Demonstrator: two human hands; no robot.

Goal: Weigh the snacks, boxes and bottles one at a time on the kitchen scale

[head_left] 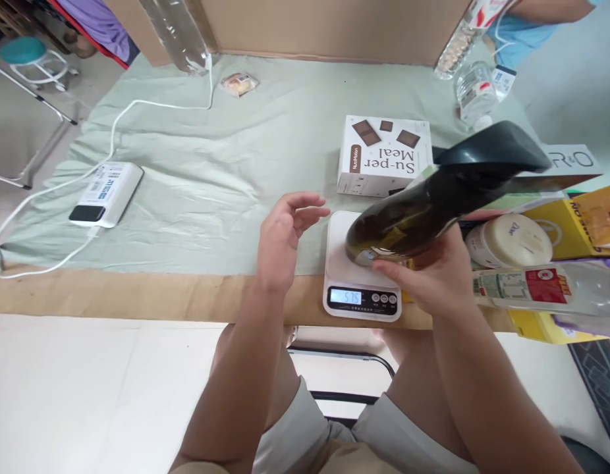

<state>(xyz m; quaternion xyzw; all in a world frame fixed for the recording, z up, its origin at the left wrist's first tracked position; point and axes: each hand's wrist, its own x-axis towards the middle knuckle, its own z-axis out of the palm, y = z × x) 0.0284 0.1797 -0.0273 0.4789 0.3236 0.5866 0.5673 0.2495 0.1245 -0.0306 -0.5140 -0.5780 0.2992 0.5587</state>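
My right hand (436, 276) grips a dark brown bottle (423, 210) with a black pump top, tilted on its side, its base resting on the white kitchen scale (363, 296). The scale's display reads about 575. My left hand (285, 237) hovers open just left of the scale, fingers spread, touching nothing. Behind the scale stands a white "Super Meal" box (384, 156).
A white power bank (107, 194) with a cable lies at left on the green cloth (211, 164). A Dove jar (512, 240), a clear bottle (547, 288), yellow packs (582, 224) and a water bottle (475, 92) crowd the right. A cardboard wall (334, 26) stands behind. Another person's arm is at top right.
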